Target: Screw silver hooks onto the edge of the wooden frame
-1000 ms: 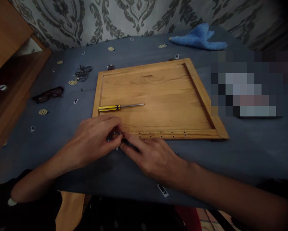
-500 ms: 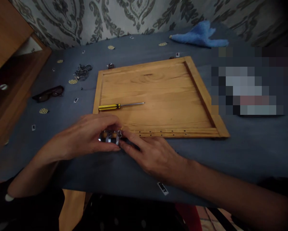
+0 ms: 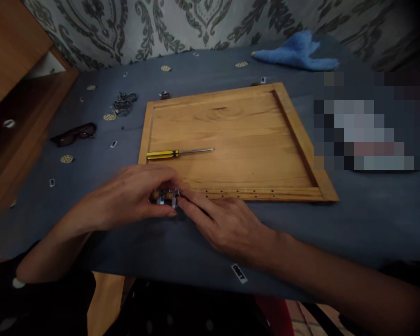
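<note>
My left hand [image 3: 132, 196] curls round a small shiny metal fitting [image 3: 163, 199] at the near left corner of a shallow wooden panel with a raised frame [image 3: 231, 135]. The fitting has bright bands; its exact kind is hard to make out. My right hand [image 3: 231, 226] pinches the fitting's right end with thumb and fingertips, which partly hide it. Small dark holes run along the panel's near rail, to the right of my fingers. A screwdriver [image 3: 180, 153] with a yellow and black handle lies on the panel, its tip to the right.
A blue-grey patterned cloth [image 3: 111, 252] covers the table. Sunglasses [image 3: 74, 134] and a heap of small dark metal parts [image 3: 125, 102] lie on the left. A blue fluffy cloth [image 3: 297, 52] is at the back. A blurred-out object [image 3: 364, 130] sits at right; a wooden cabinet [image 3: 17, 51] borders the left.
The whole view has shifted slightly, so everything sits a little further right. Both hands stay at the metal fitting; the right fingers have moved only slightly against it.
</note>
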### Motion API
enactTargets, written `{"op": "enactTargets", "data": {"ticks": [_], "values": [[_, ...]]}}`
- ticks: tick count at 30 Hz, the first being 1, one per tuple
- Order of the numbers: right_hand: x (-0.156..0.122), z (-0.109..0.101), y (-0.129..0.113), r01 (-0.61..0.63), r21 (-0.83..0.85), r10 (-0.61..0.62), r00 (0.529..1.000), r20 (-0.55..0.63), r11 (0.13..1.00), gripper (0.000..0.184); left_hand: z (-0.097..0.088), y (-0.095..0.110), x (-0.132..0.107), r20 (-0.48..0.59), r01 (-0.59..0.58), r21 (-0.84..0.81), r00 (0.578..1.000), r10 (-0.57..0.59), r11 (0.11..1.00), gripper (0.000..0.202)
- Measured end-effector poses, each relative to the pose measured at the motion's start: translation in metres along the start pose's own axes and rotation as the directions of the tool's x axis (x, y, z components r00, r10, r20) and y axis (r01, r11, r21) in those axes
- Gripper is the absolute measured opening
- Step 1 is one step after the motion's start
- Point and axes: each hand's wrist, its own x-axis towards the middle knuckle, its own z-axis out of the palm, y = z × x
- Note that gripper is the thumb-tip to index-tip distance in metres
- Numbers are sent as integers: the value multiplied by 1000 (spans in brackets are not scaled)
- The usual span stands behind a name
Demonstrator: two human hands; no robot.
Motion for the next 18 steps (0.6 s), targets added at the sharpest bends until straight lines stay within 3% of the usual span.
{"op": "enactTargets", "data": {"ticks": [8,18], "values": [[1,-1,0,-1,5,1,1000,-28,1000,37,-2,3,0,30,4,-2,1000,-4,1000,29],[0,-1,0,16,-6,-16,1000,-5,1000,35,2,-3,0,-7,-51,6,999,51,999,31]]}}
